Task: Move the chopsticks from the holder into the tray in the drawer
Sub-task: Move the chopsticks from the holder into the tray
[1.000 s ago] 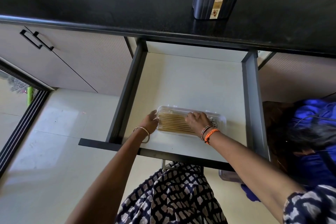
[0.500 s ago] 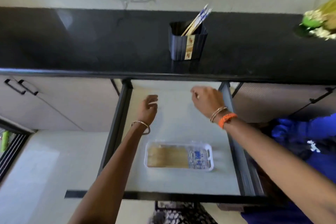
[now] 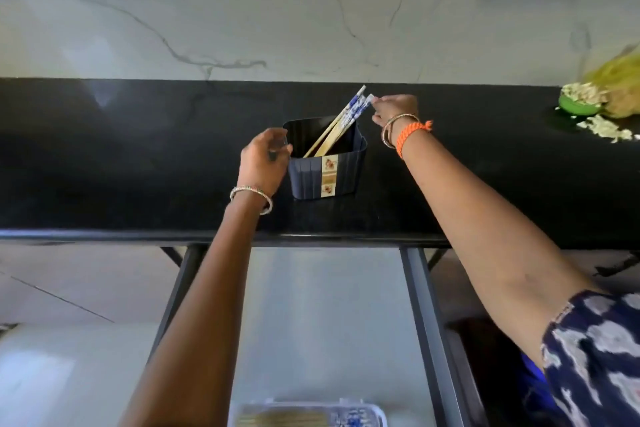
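Note:
A dark ribbed holder (image 3: 325,170) stands on the black counter, with a few wooden chopsticks (image 3: 341,125) with blue-patterned tops leaning out to the right. My right hand (image 3: 394,111) pinches the top ends of the chopsticks. My left hand (image 3: 263,159) wraps the holder's left rim. Below, the drawer is open, and the clear tray (image 3: 375,412) in it at the bottom edge holds several chopsticks laid flat.
The black counter (image 3: 138,166) runs across the view under a marble wall. A green bowl with pale scraps (image 3: 581,104) sits at the far right. Dark drawer rails (image 3: 429,340) flank the white drawer floor. Cabinet fronts lie to the left.
Both hands rose from the drawer to the counter. The left hand took hold of the holder and the right closed on the chopstick tops. The view tilted upward.

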A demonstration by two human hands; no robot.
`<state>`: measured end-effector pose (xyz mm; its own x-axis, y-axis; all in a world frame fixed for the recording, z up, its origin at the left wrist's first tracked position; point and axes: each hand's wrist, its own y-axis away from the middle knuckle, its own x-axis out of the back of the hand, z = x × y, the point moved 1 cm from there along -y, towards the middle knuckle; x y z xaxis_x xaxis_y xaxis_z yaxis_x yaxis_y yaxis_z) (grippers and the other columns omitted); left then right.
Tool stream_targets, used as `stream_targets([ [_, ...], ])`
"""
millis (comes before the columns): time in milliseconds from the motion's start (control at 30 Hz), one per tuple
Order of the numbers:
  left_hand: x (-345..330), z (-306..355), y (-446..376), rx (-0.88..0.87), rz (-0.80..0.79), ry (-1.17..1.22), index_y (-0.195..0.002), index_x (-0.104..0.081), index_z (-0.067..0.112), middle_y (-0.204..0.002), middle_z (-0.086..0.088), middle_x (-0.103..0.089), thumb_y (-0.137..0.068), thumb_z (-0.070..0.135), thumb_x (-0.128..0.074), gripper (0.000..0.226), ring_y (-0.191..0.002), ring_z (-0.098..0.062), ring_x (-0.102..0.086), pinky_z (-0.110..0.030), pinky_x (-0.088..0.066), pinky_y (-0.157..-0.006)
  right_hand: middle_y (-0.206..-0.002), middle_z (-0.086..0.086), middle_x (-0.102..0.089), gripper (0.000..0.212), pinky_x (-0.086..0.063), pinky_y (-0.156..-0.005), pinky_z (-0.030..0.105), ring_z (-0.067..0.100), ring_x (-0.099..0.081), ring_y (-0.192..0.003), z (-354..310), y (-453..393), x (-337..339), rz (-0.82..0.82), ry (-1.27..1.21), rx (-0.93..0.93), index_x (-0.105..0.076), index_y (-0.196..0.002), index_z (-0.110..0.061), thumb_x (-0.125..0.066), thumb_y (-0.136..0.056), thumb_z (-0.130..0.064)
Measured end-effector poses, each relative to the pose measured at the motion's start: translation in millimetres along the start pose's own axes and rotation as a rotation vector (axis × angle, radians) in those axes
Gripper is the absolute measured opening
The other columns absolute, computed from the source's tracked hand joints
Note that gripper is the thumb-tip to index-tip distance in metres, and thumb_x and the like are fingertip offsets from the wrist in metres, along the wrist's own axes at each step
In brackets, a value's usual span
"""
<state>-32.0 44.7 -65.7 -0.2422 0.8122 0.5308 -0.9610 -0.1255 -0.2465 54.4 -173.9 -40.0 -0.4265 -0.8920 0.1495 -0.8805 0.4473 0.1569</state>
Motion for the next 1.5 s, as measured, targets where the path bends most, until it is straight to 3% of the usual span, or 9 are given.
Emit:
stream_targets([
  [400,-25.7,-6.5,-28.8,-0.104,-0.086,-0.209,-0.107,-0.065,0.016,-0.111,-0.004,-0.065,-0.087,0.014,-0.058,0.021,-0.107,-0.019,-0.055,-0.028,-0.044,-0.089,-0.061,0.004,-0.059,0.027,-0.058,-0.058,0.022,0.01,-0.057,-0.054,6.0,-38.8,-10.5,-0.003,-0.077,0.061,-0.057,-0.059,-0.01,-0.068,-0.084,-0.006],
  [700,-27.6,86.3,-5.6,-0.33,-0.079,-0.114,-0.136,-0.034,0.017,-0.137,-0.001,-0.05,-0.09,0.019,-0.053,0.05,-0.127,-0.02,-0.046,-0.033,-0.038,-0.103,-0.068,0.005,-0.068,0.009,-0.06,-0.07,0.036,0.021,-0.07,-0.071,-69.1,36.1,82.1,0.426,-0.178,0.462,-0.073,-0.078,-0.003,-0.065,-0.081,-0.006],
  [867,-28.5,116.6,41.7,-0.452,-0.169,-0.362,-0.146,-0.016,0.012,-0.144,-0.009,-0.042,-0.097,0.027,-0.038,0.056,-0.14,-0.022,-0.028,-0.044,-0.012,-0.118,-0.043,-0.006,-0.062,0.019,-0.056,-0.052,0.02,0.004,-0.062,-0.045,-40.8,120.2,118.8,0.203,-0.591,0.161,-0.061,-0.069,-0.005,-0.059,-0.088,0.001],
  [1000,-8.6,71.3,112.8,-0.338,-0.396,-0.375,-0.109,-0.056,0.016,-0.089,-0.014,-0.064,-0.095,0.019,-0.035,0.025,-0.093,-0.038,-0.06,-0.043,-0.047,-0.083,-0.059,0.009,-0.061,0.021,-0.056,-0.046,0.022,0.014,-0.062,-0.055,36.8,184.7,123.0,0.236,-0.771,-0.112,-0.061,-0.064,-0.003,-0.064,-0.084,0.004],
  [1100,1.5,18.3,183.7,-0.166,-0.592,-0.435,-0.09,-0.06,0.018,-0.085,-0.003,-0.057,-0.092,0.015,-0.037,0.023,-0.087,-0.03,-0.056,-0.033,-0.042,-0.074,-0.068,0.011,-0.062,0.013,-0.054,-0.054,0.026,0.018,-0.06,-0.062,116.4,227.8,119.9,0.288,-0.355,-0.073,-0.062,-0.069,0.001,-0.064,-0.081,-0.004],
  [1167,3.1,-17.3,229.6,-0.122,-0.686,-0.495,-0.089,-0.061,0.02,-0.091,-0.005,-0.063,-0.088,0.01,-0.041,0.023,-0.091,-0.028,-0.056,-0.032,-0.042,-0.077,-0.1,0.017,-0.063,0.036,-0.044,-0.081,0.037,0.028,-0.058,-0.09,172.4,257.8,119.9,0.352,0.406,0.222,-0.059,-0.106,0.002,-0.066,-0.075,-0.014],
  [1233,5.0,-47.8,263.8,-0.064,-0.744,-0.494,-0.085,-0.061,0.023,-0.093,-0.006,-0.066,-0.087,0.01,-0.042,0.024,-0.094,-0.028,-0.059,-0.03,-0.042,-0.077,-0.121,0.014,-0.057,0.06,-0.03,-0.098,0.04,0.029,-0.05,-0.111,219.2,285.2,114.4,0.198,0.966,0.598,-0.045,-0.133,-0.01,-0.062,-0.078,-0.027],
  [1333,9.4,-80.9,292.9,0.038,-0.796,-0.451,-0.076,-0.057,0.027,-0.083,-0.001,-0.061,-0.087,0.013,-0.041,0.024,-0.093,-0.027,-0.06,-0.029,-0.041,-0.077,-0.085,0.005,-0.068,0.036,-0.046,-0.084,0.04,0.027,-0.065,-0.085,259.5,317.8,100.7,-0.392,0.923,0.894,-0.063,-0.121,-0.02,-0.056,-0.085,-0.024],
  [1500,21.0,-125.5,324.9,0.166,-0.637,-0.452,-0.101,-0.063,0.019,-0.108,-0.008,-0.066,-0.089,0.017,-0.047,0.02,-0.104,-0.028,-0.058,-0.032,-0.044,-0.084,-0.083,0.005,-0.059,0.041,-0.038,-0.074,0.017,0.028,-0.064,-0.094,290.1,339.9,76.6,-0.823,0.904,0.541,-0.06,-0.126,-0.022,-0.05,-0.093,0.0],
])
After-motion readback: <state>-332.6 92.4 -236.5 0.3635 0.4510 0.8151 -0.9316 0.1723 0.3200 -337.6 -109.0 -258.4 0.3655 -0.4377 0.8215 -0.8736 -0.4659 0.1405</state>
